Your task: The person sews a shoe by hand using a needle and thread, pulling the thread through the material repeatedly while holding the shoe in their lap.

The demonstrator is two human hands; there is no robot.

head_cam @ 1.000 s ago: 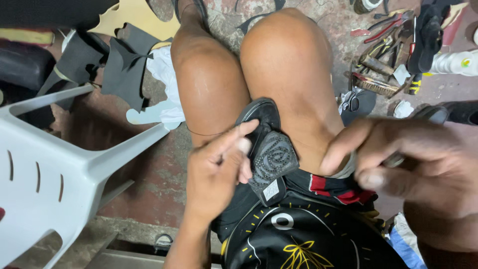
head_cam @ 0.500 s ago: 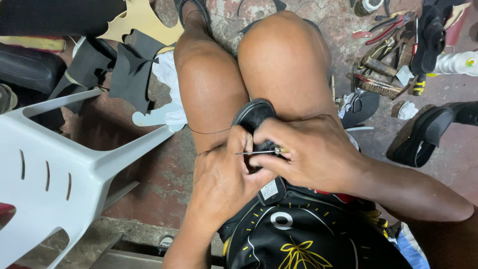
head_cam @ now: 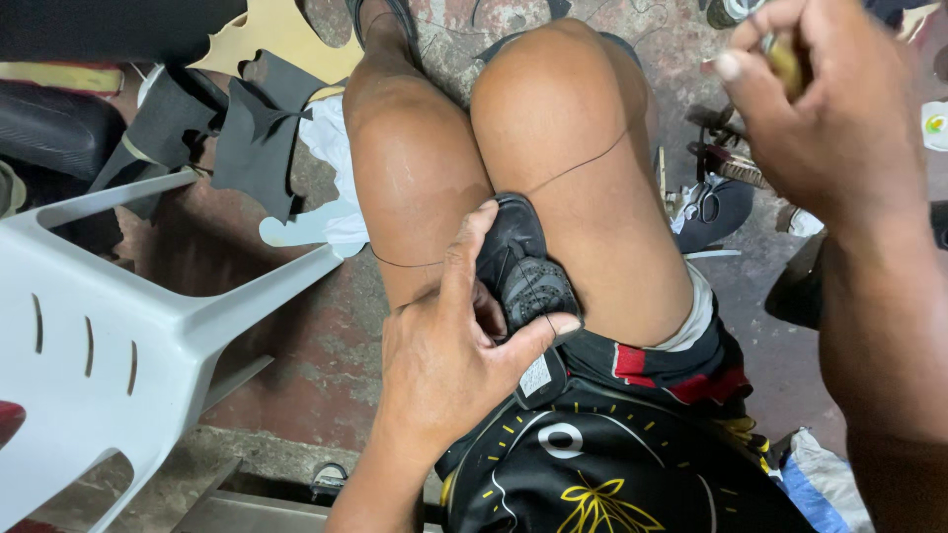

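The black fabric shoe [head_cam: 521, 268] sits wedged between the bare knees, its long axis running away from the body. The left hand [head_cam: 449, 360] is on it, thumb and fingers pinching its near end. The right hand [head_cam: 825, 114] is raised well apart to the upper right, fingertips pressed on a small yellowish tool [head_cam: 785, 61], with a thin dark thread [head_cam: 578, 168] running taut across the knee back to the shoe.

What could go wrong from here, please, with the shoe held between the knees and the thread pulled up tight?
The thread runs taut across the bare knee, so a harder pull by the right hand might chafe or cut skin. The shoe is only wedged between the thighs and steadied by the left hand; it could slip or twist. The left thumb lies right on the stitch line and might get caught.
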